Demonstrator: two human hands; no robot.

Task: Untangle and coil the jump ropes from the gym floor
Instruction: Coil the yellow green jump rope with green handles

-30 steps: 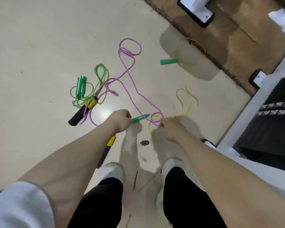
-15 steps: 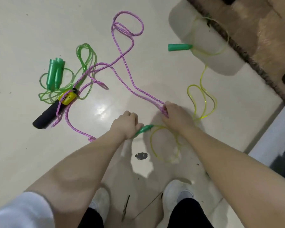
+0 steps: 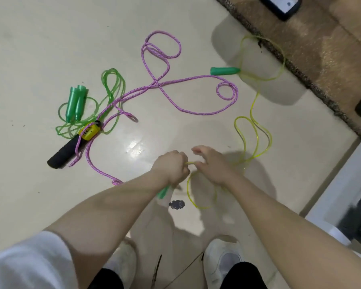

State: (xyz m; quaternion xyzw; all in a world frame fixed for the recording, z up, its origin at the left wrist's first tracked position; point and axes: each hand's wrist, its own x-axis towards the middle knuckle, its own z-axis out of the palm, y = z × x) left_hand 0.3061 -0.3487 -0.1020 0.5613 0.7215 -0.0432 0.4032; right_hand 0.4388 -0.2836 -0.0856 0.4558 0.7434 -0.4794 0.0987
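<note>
My left hand [image 3: 172, 167] grips a green handle [image 3: 163, 191] of the yellow jump rope [image 3: 253, 130], which pokes out below the fist. My right hand [image 3: 212, 164] pinches the yellow cord right beside the left hand; a yellow loop hangs below both hands. The rope's other green handle [image 3: 224, 71] lies far up the floor. A pink braided rope [image 3: 188, 110] sprawls loose across the floor, its black-and-yellow handle [image 3: 71, 146] at the left. A green rope [image 3: 111, 90] with two green handles [image 3: 76, 102] lies tangled there too.
A brown carpet edge [image 3: 279, 57] runs diagonally at the upper right, with black-and-white equipment feet on it. White frame parts [image 3: 342, 197] stand at the right. A dark spot [image 3: 176, 204] marks the floor near my white shoes [image 3: 223, 261].
My right hand let go of the pink rope, which now lies spread on the floor, and took the yellow cord beside my left hand. The green handle now points down.
</note>
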